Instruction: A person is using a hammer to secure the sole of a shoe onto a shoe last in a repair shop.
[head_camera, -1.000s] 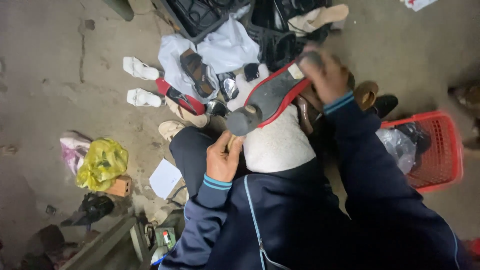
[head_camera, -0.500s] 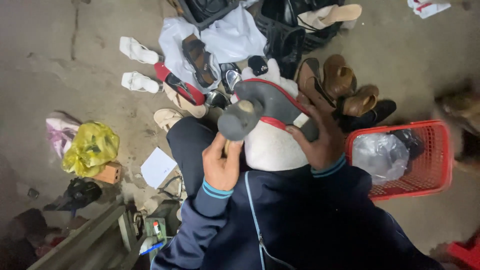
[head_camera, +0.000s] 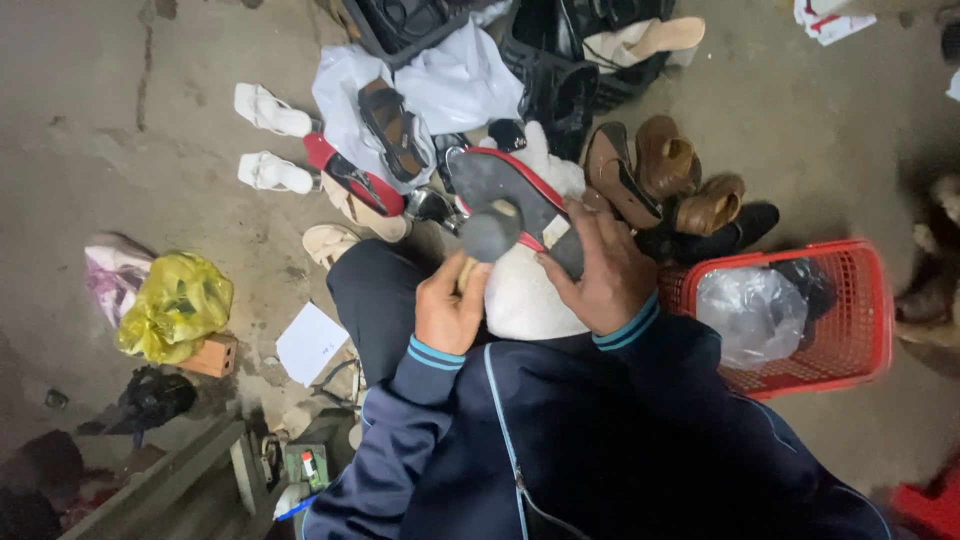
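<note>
My left hand (head_camera: 448, 312) grips the wooden handle of a hammer (head_camera: 490, 236), whose round grey head sits over the sole of a red-edged shoe (head_camera: 505, 190). My right hand (head_camera: 600, 270) holds that shoe by its heel end, sole up, against a white cloth pad (head_camera: 525, 295) on my lap. Both arms wear dark blue sleeves with light blue cuff stripes.
Brown shoes (head_camera: 660, 175) and a black one lie just beyond the pad. A red plastic basket (head_camera: 860, 330) with a clear bag stands at right. White sandals (head_camera: 270, 110), a red sandal, a yellow bag (head_camera: 175, 305), black crates (head_camera: 560, 50) and a wooden box at lower left surround me.
My right hand has brought the shoe down from a raised tilt onto the white pad, sliding back to its heel. The hammer head now rests over the sole.
</note>
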